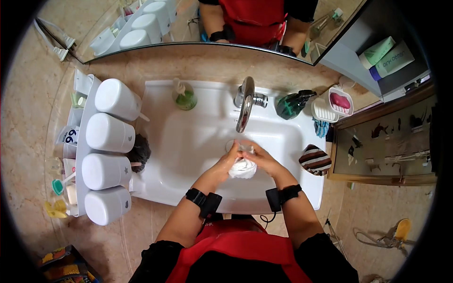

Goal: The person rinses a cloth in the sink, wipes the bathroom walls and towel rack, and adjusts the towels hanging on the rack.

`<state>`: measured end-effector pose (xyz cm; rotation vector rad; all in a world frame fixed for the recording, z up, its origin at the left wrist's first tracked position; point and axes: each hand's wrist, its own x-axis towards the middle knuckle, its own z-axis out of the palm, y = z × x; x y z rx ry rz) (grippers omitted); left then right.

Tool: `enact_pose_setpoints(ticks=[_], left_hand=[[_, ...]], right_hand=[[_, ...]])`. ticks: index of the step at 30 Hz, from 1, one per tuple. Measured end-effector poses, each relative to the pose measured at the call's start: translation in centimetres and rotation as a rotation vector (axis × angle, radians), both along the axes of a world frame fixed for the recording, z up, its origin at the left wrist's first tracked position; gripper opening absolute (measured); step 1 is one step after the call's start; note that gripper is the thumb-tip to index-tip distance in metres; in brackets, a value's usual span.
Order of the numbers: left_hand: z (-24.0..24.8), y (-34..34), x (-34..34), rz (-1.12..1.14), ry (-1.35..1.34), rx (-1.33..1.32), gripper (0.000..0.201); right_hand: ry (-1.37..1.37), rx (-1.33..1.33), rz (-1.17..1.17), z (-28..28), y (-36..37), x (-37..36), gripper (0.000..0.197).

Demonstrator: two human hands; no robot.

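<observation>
Both my hands are closed around a wadded white cloth over the white sink, a little below the curved chrome faucet. My left hand grips the cloth from its left side, and my right hand presses in from the right. The fingers meet near the top of the wad, close to the drain. Something pale shows between the fingertips there, too unclear to name. Part of the cloth is hidden behind the hands. Black bands with small boxes circle both my wrists.
Left of the sink, several white cups hang on a rack beside a dark grey scrubber. Along the back rim stand a green-liquid pump bottle and a dark green bottle. Pink soap and a striped pad sit right.
</observation>
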<state>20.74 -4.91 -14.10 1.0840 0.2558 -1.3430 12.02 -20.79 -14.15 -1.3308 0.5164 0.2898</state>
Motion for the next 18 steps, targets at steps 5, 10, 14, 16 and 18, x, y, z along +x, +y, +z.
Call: enact_pose_setpoints(ticks=[5,10,14,16,18], left_hand=[[-1.8,-0.4,-0.8,0.132,0.0,-0.113,0.065],[-4.5,0.0,-2.4,0.481,0.305,-0.247,0.049],[-5.5,-0.1,-2.3,0.373,0.416,-0.78,0.038],[-5.2,-0.8,-2.5,0.376,0.409,-0.744,0.035],[-4.6,-1.9,-3.6,0.463,0.353,-0.306,0.034]], right_hand=[[-0.007,0.021,-0.343,-1.7,1.1,2.2,0.021],[-0.384,-0.586,-0.178,-0.4,5.8,1.1,0.022],[-0.638,-1.043,0.135,2.6,9.1,-0.4,0.028],[-0.593,-1.062,0.028,3.1,8.2,0.7,0.021],[-0.275,-1.069,0.094,3.0,6.7,2.2,0.02]])
